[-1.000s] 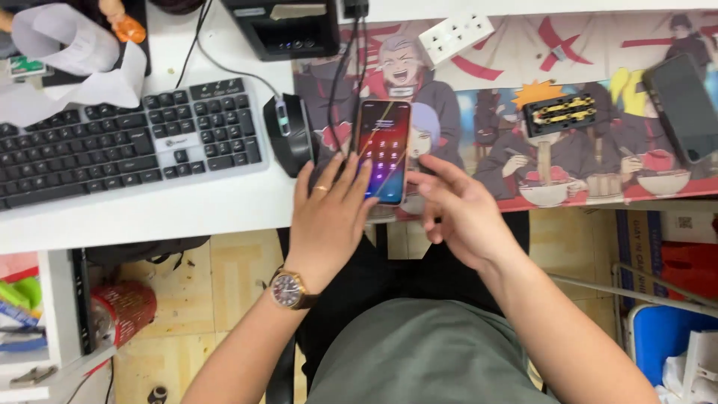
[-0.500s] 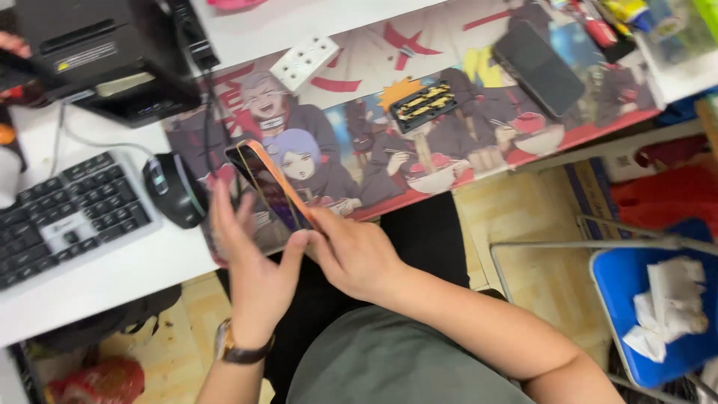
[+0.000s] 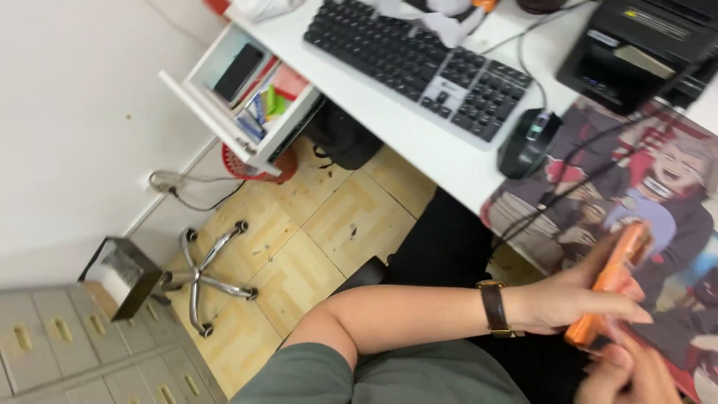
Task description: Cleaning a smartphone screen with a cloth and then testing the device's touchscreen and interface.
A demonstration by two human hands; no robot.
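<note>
An open white drawer (image 3: pixel 224 90) under the desk (image 3: pixel 419 138) is holding a dark phone (image 3: pixel 238 72) and colourful stationery. The left hand (image 3: pixel 572 299) is keeping its grip clamped on an orange-cased phone (image 3: pixel 609 288), edge-on above the printed mat (image 3: pixel 658 194), while the right hand (image 3: pixel 632 374) is touching its lower end.

This is an office workstation, or a home desk set up like one. A white tabletop (image 3: pixel 419 138) carries a black keyboard (image 3: pixel 419 63), a black computer mouse (image 3: pixel 527 142) just to its right, and a dark boxy device (image 3: pixel 636 52) at the far right with cables trailing from it. A printed cartoon desk mat (image 3: pixel 658 194) covers the right part. At the far left an open drawer (image 3: pixel 247 93) holds stationery and small items. Below, the floor (image 3: pixel 299 232) is yellowish patterned tile, with the chrome star base of a swivel chair (image 3: pixel 202 277) on castors. A grey cabinet of small drawers (image 3: pixel 82 352) stands at the near left against a white wall (image 3: pixel 75 112).
</note>
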